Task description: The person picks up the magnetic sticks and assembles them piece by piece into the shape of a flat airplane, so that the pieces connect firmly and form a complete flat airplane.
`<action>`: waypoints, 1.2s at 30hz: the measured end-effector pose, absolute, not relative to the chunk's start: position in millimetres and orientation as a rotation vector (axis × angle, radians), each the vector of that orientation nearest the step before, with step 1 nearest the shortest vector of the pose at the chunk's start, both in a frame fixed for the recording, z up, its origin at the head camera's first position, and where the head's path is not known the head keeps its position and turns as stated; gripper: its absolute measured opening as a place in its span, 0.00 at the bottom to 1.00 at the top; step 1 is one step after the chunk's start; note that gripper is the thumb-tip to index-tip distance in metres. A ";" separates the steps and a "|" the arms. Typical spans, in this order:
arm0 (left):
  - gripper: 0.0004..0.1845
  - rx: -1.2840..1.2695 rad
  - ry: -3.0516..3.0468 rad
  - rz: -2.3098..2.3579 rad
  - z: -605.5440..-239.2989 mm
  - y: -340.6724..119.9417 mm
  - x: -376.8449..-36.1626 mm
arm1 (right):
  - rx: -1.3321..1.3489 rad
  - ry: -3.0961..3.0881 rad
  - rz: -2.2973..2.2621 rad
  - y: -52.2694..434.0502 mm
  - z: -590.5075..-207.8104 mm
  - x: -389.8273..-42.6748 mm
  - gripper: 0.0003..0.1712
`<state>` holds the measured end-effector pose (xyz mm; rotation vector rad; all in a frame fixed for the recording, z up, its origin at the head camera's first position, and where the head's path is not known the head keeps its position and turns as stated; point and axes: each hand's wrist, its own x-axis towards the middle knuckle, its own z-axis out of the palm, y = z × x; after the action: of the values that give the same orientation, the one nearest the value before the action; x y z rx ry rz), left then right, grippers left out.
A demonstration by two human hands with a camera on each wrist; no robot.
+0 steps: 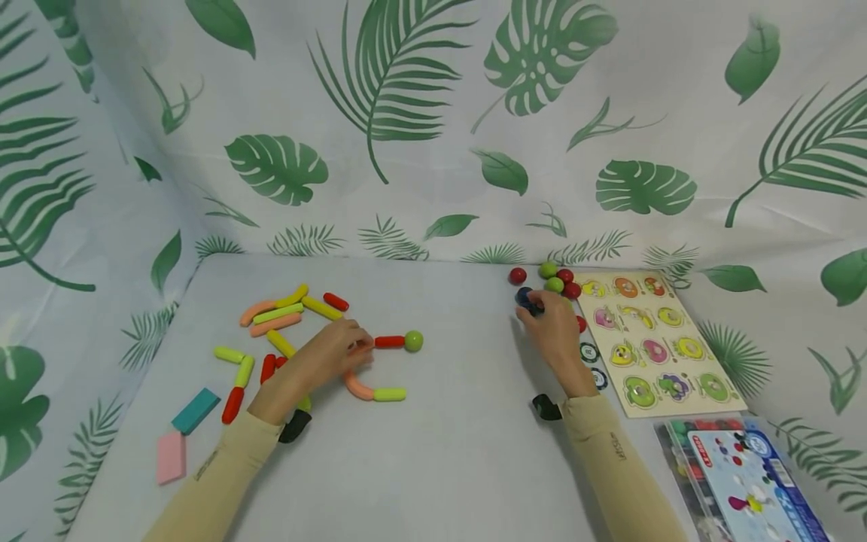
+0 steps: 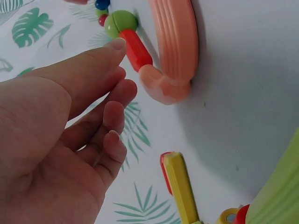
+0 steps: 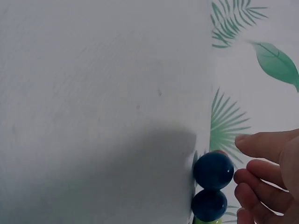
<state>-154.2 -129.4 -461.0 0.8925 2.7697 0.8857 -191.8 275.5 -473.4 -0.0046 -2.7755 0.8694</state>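
In the head view my left hand [image 1: 332,354] hovers by a magnetic chain: a green ball [image 1: 413,341], a red stick [image 1: 389,342], peach curved pieces [image 1: 359,387] and a lime stick [image 1: 389,394]. The left wrist view shows the thumb overlapping the red stick [image 2: 138,52], fingers loosely bent with nothing between them. My right hand [image 1: 552,331] is at two dark blue balls at the back right. Seen from the right wrist, the larger blue ball [image 3: 213,171] sits right at the fingertips, above the smaller blue ball [image 3: 209,205]; thumb and fingers stand apart.
Loose coloured sticks [image 1: 276,318] lie at the left, near a teal block [image 1: 196,411] and a pink block [image 1: 171,458]. Red and green balls [image 1: 554,284] cluster behind the right hand. A fruit puzzle board [image 1: 653,361] and a boxed set [image 1: 752,482] lie at the right.
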 end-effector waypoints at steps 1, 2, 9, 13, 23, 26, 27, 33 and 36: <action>0.12 0.897 2.767 0.886 -460.7 -128.9 -153.1 | -0.006 -2.780 0.869 276.9 -474.1 -191.8 0.22; 0.12 0.892 2.764 0.886 -460.1 -128.6 -151.7 | -0.005 -2.785 0.861 278.5 -475.0 -191.9 0.22; 0.15 0.833 2.665 0.945 -458.3 -127.6 -143.2 | 0.039 -2.836 0.780 286.9 -479.3 -193.0 0.23; 0.16 0.854 2.606 0.968 -458.5 -126.8 -139.1 | 0.067 -2.875 0.745 287.5 -479.9 -192.4 0.23; 0.18 0.963 2.523 0.926 -465.6 -112.0 -132.4 | 0.120 -2.942 0.771 273.3 -476.7 -180.2 0.23; 0.17 1.026 2.518 0.907 -470.7 -108.3 -131.7 | 0.153 -2.964 0.781 260.9 -474.6 -172.4 0.23; 0.16 1.038 2.517 0.895 -471.8 -107.3 -131.5 | 0.166 -2.973 0.782 256.1 -474.0 -169.5 0.23; 0.10 1.081 2.540 0.833 -474.1 -102.8 -129.2 | 0.311 -2.975 0.790 224.2 -473.5 -146.7 0.22; 0.09 1.061 2.563 0.817 -475.1 -101.7 -128.3 | 0.401 -2.953 0.845 208.3 -473.1 -134.4 0.21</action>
<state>-128.3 -101.7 -475.1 1.0606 2.5626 0.8169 -134.4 208.3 -473.1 0.4006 -2.9527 0.8449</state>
